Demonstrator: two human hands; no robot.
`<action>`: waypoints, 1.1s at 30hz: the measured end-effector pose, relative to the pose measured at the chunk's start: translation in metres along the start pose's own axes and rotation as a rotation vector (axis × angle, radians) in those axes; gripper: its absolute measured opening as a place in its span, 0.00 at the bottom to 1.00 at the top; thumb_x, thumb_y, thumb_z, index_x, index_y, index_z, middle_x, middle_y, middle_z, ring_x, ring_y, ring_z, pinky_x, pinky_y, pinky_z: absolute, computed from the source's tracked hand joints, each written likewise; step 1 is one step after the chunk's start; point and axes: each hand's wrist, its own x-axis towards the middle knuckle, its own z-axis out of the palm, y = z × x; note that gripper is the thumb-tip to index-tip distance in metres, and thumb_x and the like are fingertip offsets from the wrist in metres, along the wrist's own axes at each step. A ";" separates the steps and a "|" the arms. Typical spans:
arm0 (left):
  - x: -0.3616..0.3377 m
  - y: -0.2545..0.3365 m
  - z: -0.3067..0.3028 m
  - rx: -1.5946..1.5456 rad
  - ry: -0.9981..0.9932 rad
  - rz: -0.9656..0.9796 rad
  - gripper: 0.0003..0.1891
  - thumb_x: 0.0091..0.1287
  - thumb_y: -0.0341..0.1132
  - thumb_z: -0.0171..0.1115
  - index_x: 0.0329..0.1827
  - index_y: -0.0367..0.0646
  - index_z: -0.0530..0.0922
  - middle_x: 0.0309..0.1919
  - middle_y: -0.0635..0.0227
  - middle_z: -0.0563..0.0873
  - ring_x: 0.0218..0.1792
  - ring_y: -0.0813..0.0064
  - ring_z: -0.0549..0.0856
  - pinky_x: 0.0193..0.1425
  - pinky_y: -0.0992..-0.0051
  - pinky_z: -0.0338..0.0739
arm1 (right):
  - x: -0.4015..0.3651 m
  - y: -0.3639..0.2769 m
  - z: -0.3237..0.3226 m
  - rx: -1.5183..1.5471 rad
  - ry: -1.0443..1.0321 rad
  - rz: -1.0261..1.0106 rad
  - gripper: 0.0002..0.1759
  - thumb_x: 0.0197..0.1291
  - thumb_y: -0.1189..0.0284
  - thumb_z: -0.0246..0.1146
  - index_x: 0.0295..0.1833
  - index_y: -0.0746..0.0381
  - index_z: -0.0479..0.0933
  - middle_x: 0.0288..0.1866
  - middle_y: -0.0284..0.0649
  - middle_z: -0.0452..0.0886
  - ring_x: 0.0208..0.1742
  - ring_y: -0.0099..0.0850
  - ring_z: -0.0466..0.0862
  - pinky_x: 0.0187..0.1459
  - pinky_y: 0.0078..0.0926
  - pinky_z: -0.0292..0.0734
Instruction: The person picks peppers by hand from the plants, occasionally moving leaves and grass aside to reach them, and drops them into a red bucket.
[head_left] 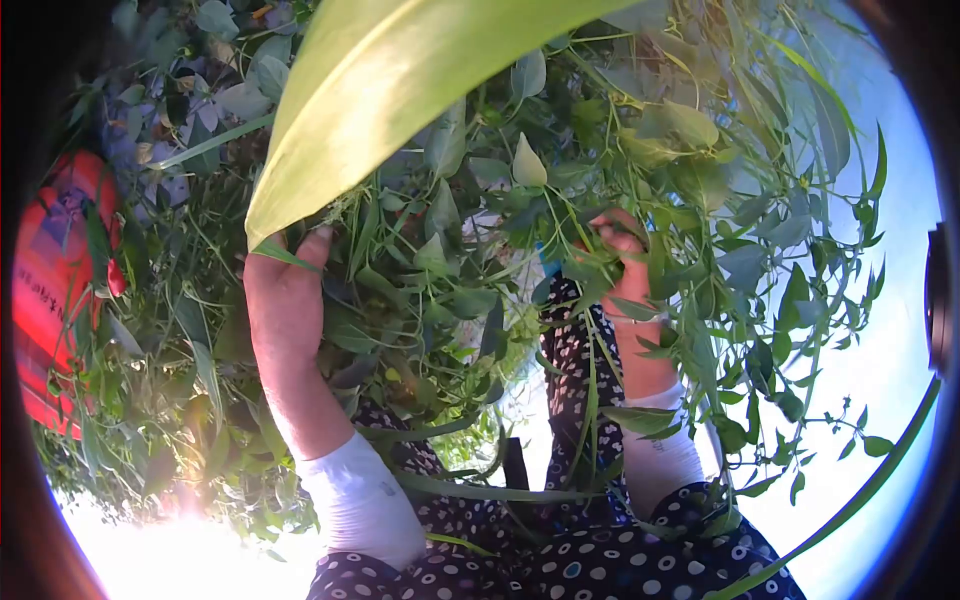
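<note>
My left hand (290,262) reaches up into dense green plants on the left. A large pale leaf (390,90) close to the camera covers most of its fingers; only the thumb side and wrist show, so whatever it holds is hidden. Farther right, my right hand (620,240) is raised among leafy stems. Its fingers are curled in around a thin green stem (575,225), with leaves partly in front of them. A pointed leaf (528,162) stands between the two hands.
A red printed bag (55,290) lies at the left behind foliage, with a small red pepper-like pod (116,278) hanging in front of it. A long leaf blade (850,510) crosses the lower right. Dotted dark clothing (600,565) fills the bottom.
</note>
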 end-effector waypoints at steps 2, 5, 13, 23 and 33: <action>-0.001 0.003 0.000 -0.051 -0.018 -0.069 0.18 0.61 0.31 0.56 0.54 0.34 0.74 0.47 0.59 0.81 0.46 0.73 0.77 0.55 0.73 0.68 | -0.019 -0.004 0.012 -0.031 0.054 -0.044 0.19 0.53 0.70 0.59 0.51 0.65 0.73 0.46 0.44 0.79 0.36 0.31 0.81 0.38 0.27 0.79; -0.001 -0.001 -0.001 -0.060 -0.033 -0.131 0.20 0.61 0.32 0.57 0.55 0.33 0.73 0.49 0.57 0.80 0.48 0.69 0.77 0.56 0.72 0.67 | -0.039 -0.014 0.024 -0.022 -0.029 0.086 0.27 0.54 0.69 0.58 0.60 0.66 0.69 0.42 0.44 0.79 0.34 0.33 0.80 0.35 0.28 0.78; 0.000 -0.010 0.001 0.060 0.034 0.081 0.17 0.61 0.31 0.56 0.51 0.31 0.75 0.44 0.57 0.82 0.43 0.68 0.78 0.53 0.71 0.69 | -0.079 -0.036 0.038 0.312 -0.508 0.207 0.17 0.54 0.63 0.62 0.43 0.63 0.69 0.28 0.40 0.70 0.23 0.28 0.69 0.22 0.23 0.65; -0.003 0.001 0.004 -0.038 -0.059 -0.035 0.14 0.61 0.32 0.56 0.46 0.31 0.75 0.36 0.53 0.84 0.36 0.67 0.80 0.46 0.72 0.72 | -0.088 -0.068 0.104 0.394 -0.959 0.176 0.21 0.45 0.67 0.67 0.37 0.75 0.75 0.26 0.44 0.78 0.26 0.33 0.76 0.29 0.28 0.69; -0.006 0.002 0.006 -0.074 -0.090 -0.036 0.13 0.60 0.31 0.56 0.44 0.31 0.75 0.33 0.52 0.83 0.33 0.64 0.80 0.44 0.71 0.72 | 0.048 -0.124 0.089 -0.967 -0.176 -0.383 0.06 0.52 0.77 0.63 0.37 0.65 0.77 0.26 0.27 0.76 0.25 0.15 0.71 0.28 0.15 0.68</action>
